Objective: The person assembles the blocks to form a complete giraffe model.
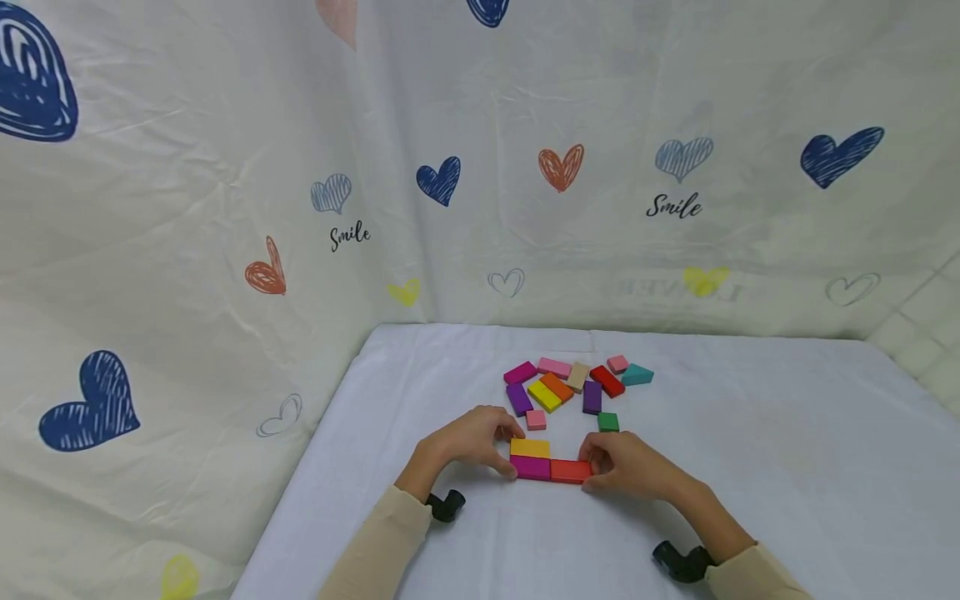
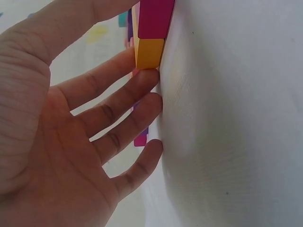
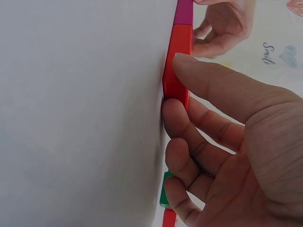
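Note:
Three rectangular blocks lie together on the white-covered table: a yellow block (image 1: 529,448) behind a magenta block (image 1: 530,467), and a red block (image 1: 571,472) at the magenta one's right end. My left hand (image 1: 477,439) holds the left end of the yellow and magenta pair, thumb at the near corner and fingertips by the far one. In the left wrist view its other fingers spread beside the yellow block (image 2: 148,53). My right hand (image 1: 634,467) pinches the red block's right end between thumb and fingers. The right wrist view shows the thumb on the red block (image 3: 180,45).
Behind the hands lie several loose coloured blocks, among them a teal triangle (image 1: 637,375), a purple block (image 1: 592,397) and a pink block (image 1: 536,420). A green block (image 1: 608,422) sits just beyond the right hand. A heart-printed curtain (image 1: 600,250) hangs behind the table.

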Demonstrator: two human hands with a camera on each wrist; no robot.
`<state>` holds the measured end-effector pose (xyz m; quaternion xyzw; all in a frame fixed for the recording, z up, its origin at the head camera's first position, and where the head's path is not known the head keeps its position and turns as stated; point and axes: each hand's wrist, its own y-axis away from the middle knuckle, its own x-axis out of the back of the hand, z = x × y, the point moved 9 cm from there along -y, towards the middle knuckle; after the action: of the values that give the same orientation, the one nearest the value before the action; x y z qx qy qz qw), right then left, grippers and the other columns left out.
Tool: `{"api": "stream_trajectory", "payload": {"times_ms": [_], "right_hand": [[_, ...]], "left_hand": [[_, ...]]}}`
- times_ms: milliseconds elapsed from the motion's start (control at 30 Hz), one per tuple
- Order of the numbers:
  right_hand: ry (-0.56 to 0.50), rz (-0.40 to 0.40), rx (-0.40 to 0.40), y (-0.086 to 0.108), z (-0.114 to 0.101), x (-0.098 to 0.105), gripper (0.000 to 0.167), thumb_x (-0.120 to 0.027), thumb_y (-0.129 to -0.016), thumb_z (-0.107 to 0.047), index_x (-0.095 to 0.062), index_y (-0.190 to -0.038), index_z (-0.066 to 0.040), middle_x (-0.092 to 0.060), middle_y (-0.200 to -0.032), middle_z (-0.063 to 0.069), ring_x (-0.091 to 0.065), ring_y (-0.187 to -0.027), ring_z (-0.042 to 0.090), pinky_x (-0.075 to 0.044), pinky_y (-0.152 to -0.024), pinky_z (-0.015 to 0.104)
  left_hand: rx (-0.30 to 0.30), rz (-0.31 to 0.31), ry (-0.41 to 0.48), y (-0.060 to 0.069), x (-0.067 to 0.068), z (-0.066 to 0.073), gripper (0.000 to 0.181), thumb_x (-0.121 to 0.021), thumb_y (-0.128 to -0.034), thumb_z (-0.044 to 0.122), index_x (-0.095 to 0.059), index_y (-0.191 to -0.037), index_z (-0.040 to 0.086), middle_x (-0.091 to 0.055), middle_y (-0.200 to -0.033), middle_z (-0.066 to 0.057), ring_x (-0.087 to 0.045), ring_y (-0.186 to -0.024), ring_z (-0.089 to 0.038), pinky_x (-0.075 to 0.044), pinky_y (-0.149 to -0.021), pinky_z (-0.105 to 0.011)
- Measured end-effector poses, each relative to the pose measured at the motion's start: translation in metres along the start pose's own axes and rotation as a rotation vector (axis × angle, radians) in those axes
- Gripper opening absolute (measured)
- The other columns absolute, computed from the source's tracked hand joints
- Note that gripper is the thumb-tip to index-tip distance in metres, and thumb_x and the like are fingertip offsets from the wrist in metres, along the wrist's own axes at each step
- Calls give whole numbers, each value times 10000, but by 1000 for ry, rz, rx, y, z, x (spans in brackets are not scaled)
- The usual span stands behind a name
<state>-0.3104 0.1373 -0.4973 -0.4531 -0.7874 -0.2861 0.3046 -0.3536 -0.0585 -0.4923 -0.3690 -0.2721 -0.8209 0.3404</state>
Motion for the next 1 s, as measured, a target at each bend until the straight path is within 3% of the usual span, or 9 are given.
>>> {"api": "stream_trajectory", "payload": {"times_ms": [1000], "right_hand": [[-15,-4,16,1,-4,-2,346,-893,-784,-257,-657,-1012,-149,-572,-784,-15,-544,-786,155,-491,-639,209]], "left_hand": [[-3,-3,-14,-1,-1,-2,521,-909,-765,336,-714,-1242,254,-645,-1060,143,-582,-1022,-61,-530,-859,-210]]}}
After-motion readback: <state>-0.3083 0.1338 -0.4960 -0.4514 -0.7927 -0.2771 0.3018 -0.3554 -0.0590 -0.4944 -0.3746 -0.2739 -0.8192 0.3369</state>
